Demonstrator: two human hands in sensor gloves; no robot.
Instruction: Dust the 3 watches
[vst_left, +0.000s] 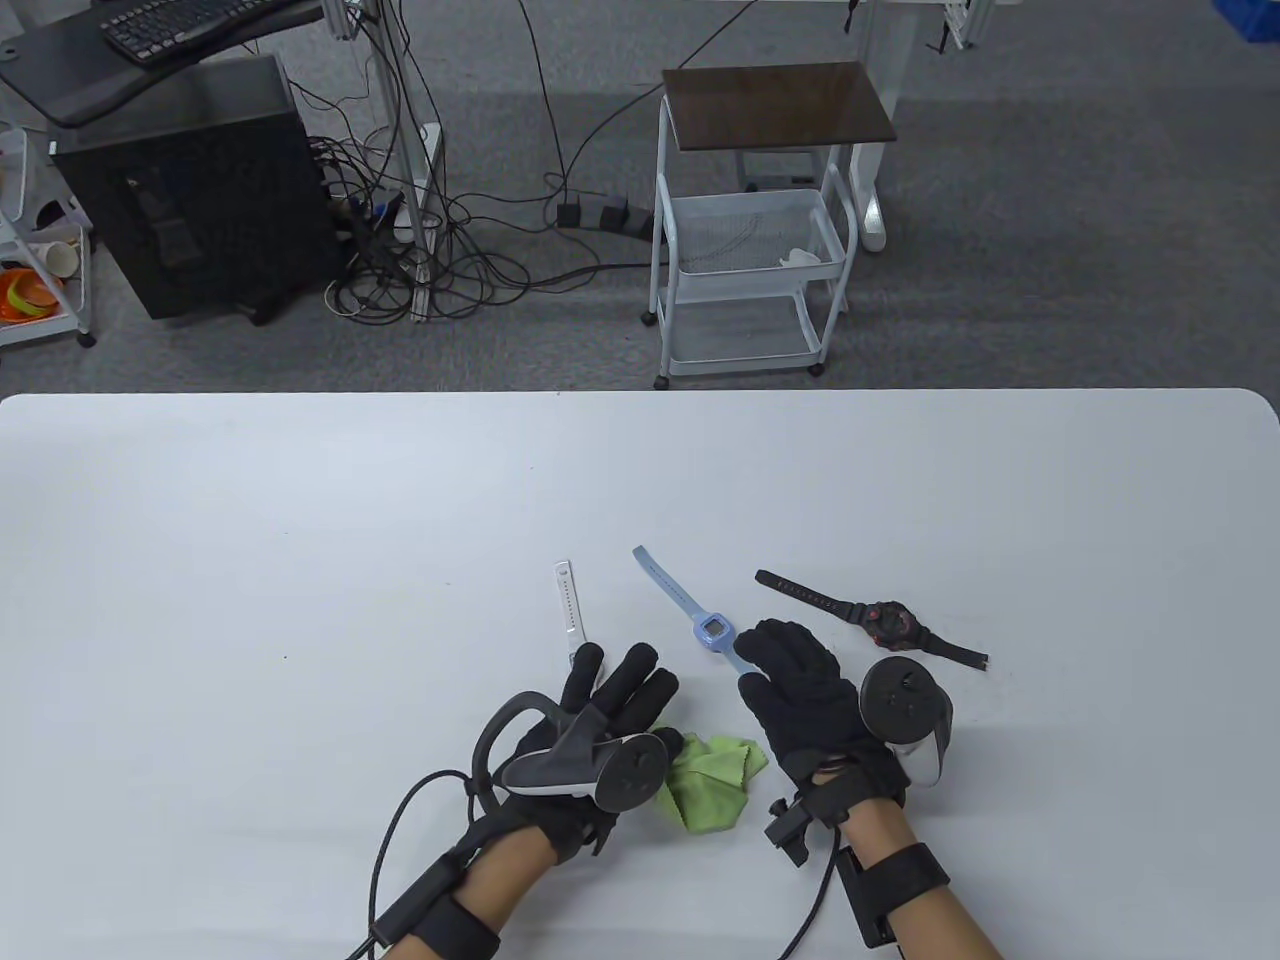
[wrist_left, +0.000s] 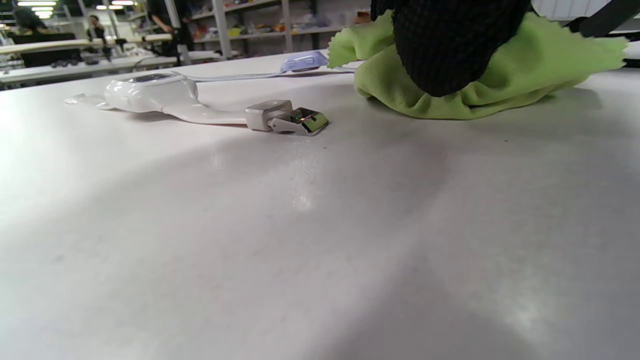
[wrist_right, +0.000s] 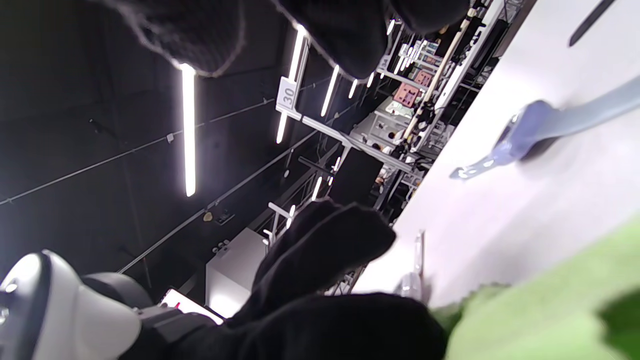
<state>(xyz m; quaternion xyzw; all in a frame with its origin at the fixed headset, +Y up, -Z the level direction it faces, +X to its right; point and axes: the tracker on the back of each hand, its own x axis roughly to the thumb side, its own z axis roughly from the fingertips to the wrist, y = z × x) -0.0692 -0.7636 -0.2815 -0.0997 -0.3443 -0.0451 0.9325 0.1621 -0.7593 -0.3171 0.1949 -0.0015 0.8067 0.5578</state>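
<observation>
Our left hand (vst_left: 600, 720) lies flat, fingers straight, thumb pressing the crumpled green microfibre cloth (vst_left: 712, 783) onto the desk (vst_left: 300, 560); our right hand (vst_left: 800, 690), just right of the cloth, is relaxed and grasps nothing. Beyond the cloth lie the glossy white watch (vst_left: 567, 608), the pale-blue rubbery watch (vst_left: 712, 630) and the chunky black watch (vst_left: 886, 621), straps flat. We judge dusting barely begun: the cloth touches no watch.

Three watches (vst_left: 712, 630) (white, blue, black), one cloth (vst_left: 712, 785)
</observation>
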